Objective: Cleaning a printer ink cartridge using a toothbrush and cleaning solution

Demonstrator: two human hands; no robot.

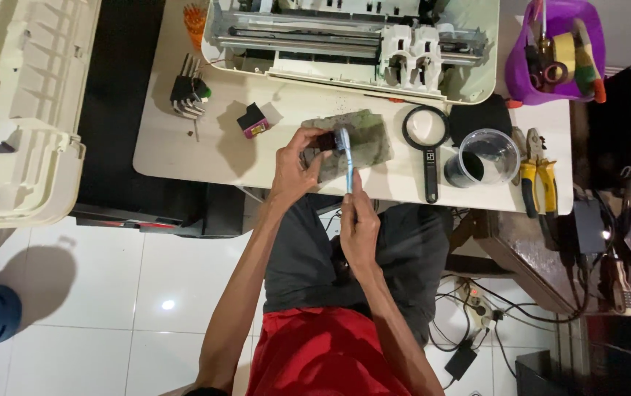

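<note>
Overhead view of a cream, round-cornered tabletop (183, 158). At its far edge stands an opened white printer chassis (352, 44) with bare metal rails and white cartridge carriage. A large cream plastic printer cover (18, 110) lies apart at far left. At far right sits a purple plastic basket (590, 62) holding tape rolls and tools. In the middle of the tabletop lies a stained grey-green cloth (370, 136). To its right: a clear plastic cup (488, 158), a black-framed magnifying glass (427, 139), and yellow-handled pliers (535, 180) near the right edge. To the left: a set of dark hex keys (187, 92) and a small black ink cartridge with a magenta label (254, 121).

The left hand (293, 169) holds a small black ink cartridge (324, 141) over the near left part of the cloth, fingers pinching it from both sides. The right hand (359, 224), nearer the body, has its fingers pressed together around the handle of a blue toothbrush (346, 158), whose head rests against the held cartridge.
</note>
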